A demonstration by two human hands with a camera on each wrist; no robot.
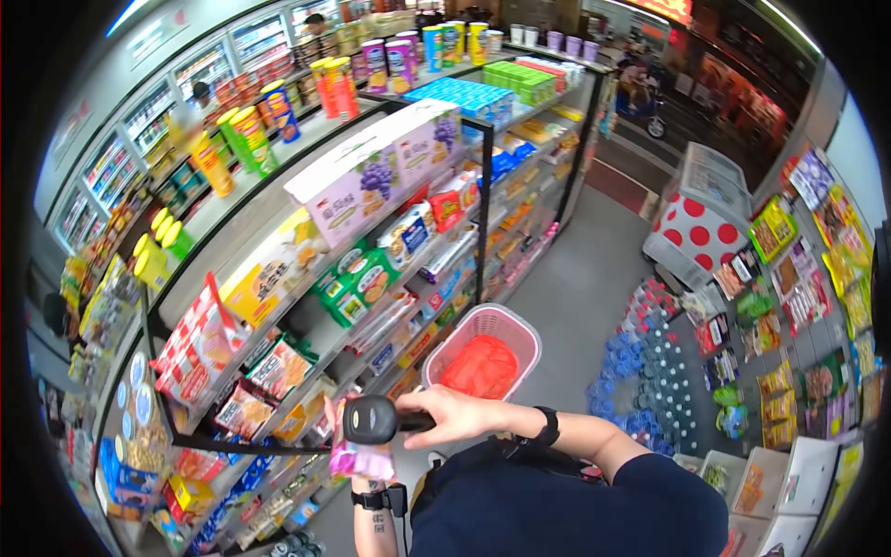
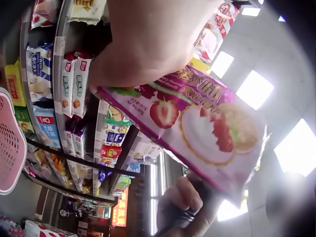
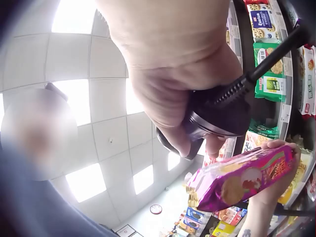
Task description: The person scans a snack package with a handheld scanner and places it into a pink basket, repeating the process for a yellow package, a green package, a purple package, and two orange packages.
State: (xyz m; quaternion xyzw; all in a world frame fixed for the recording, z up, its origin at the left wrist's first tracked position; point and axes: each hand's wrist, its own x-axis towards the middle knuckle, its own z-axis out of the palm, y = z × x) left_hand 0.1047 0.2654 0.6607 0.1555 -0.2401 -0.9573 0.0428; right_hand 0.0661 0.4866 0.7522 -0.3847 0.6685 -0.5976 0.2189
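Note:
A pink and purple biscuit packet point(image 1: 364, 460) point(image 2: 212, 131) point(image 3: 241, 178) is held in the left hand point(image 2: 148, 44) point(image 3: 271, 190), whose fingers curl along one edge of it. Strawberries and round biscuits are printed on its front. Curled round a black handheld device point(image 1: 369, 420) point(image 3: 222, 116) with a cable is the right hand point(image 1: 447, 415) point(image 3: 173, 79). From above, the device's rounded head covers part of the packet and most of the left hand. The right wrist view has the packet just beyond the device, close to the right fingertips.
Shelves of packaged snacks point(image 1: 357, 283) run along the left side. On the floor ahead stands a pink basket point(image 1: 529, 339) containing a red item point(image 1: 478, 367). Bottles point(image 1: 650, 381) stand on the floor to the right, near hanging snack bags point(image 1: 775, 385) and a red-dotted bin point(image 1: 696, 232).

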